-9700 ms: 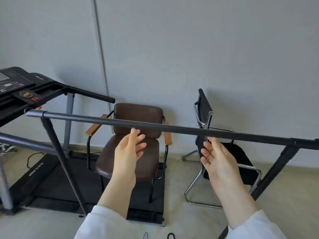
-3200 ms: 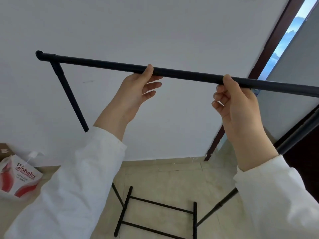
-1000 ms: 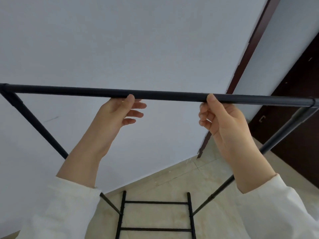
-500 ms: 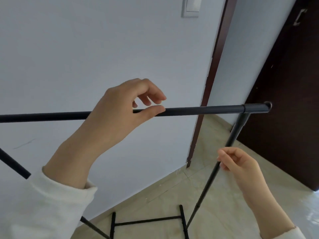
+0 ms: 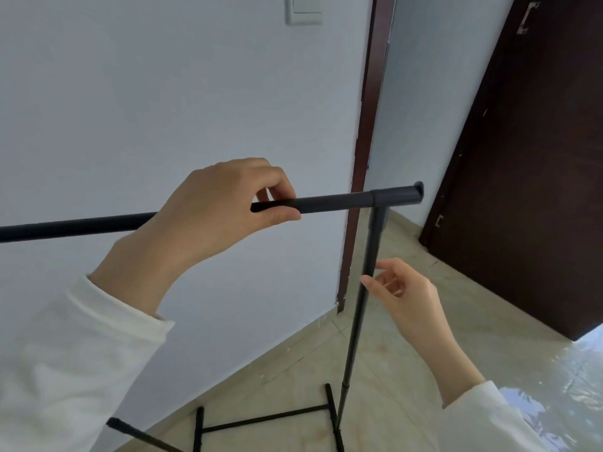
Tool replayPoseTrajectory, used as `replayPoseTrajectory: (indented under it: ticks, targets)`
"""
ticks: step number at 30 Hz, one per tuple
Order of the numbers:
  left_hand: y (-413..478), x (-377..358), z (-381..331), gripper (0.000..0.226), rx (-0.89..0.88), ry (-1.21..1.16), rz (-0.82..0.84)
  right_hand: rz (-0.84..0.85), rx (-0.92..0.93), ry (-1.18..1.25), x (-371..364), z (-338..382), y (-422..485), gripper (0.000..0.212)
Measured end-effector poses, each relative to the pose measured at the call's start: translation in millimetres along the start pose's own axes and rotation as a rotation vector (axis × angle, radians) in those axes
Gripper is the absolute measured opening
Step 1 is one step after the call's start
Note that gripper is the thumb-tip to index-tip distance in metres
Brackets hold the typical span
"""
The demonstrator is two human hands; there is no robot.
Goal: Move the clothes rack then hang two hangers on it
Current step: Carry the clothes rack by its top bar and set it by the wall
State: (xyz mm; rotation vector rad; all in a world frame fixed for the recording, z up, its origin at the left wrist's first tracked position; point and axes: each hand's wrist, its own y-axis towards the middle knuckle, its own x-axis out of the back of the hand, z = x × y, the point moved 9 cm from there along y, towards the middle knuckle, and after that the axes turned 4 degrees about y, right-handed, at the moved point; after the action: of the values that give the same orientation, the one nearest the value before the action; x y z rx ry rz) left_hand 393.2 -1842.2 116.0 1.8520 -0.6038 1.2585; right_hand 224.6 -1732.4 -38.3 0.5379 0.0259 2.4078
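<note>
The black metal clothes rack (image 5: pixel 339 203) stands on the beige tiled floor (image 5: pixel 385 360) close to the pale wall (image 5: pixel 163 93). The left hand (image 5: pixel 208 216) is closed around its top bar. The right hand (image 5: pixel 408 295) is loosely open, holding nothing, just beside the upright post.

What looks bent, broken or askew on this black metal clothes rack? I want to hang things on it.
Nothing stands out. The black metal clothes rack looks intact, bar seated in its corner joint, foot on the floor. The left hand is loosely curled around the bar; the right hand is open beside the upright.
</note>
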Motion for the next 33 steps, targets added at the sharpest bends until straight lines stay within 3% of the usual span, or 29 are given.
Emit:
replayPoseTrajectory:
  ticks: [17,33]
  targets:
    - [32,4,37,0.018,0.114,0.109,-0.088,0.07,0.121,-0.146,-25,17,70,0.01]
    - [115,-16,80,0.025,0.211,0.163,-0.155,0.134,0.169,-0.243,-65,10,200,0.028]
